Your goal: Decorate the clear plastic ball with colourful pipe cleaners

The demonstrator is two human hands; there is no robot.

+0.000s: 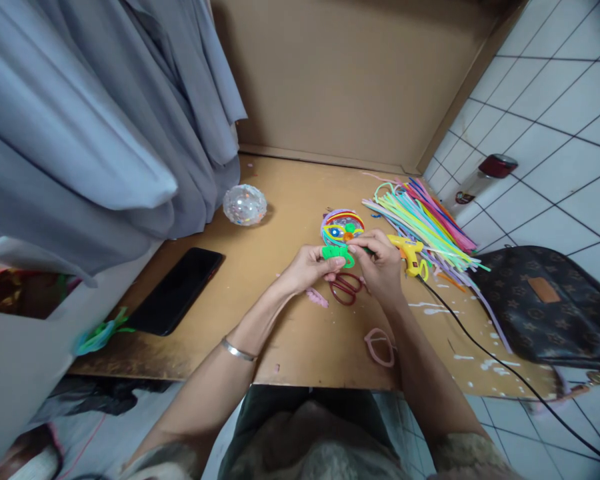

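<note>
Between my two hands is a bright green pipe-cleaner piece point(334, 253) with a wavy, bent shape. My left hand point(313, 264) pinches its left and lower part. On the other side, my right hand point(379, 260) has its fingers closed on the green piece's right end. Just beyond my fingertips lies a round decorated disc point(341, 225) with coloured strips, a blue eye shape and an orange centre. Red-handled scissors point(347, 289) lie below my hands, their blades hidden. A small pink fuzzy piece point(317, 297) is beside them.
A yellow glue gun point(409, 254) with a black cord, a pile of coloured pipe cleaners point(420, 220) and a dark bag point(555, 303) are at right. A pink loop point(380, 347) lies near the front edge. Leftward are a clear ball point(245, 205), black phone point(177, 291) and grey curtain point(130, 120).
</note>
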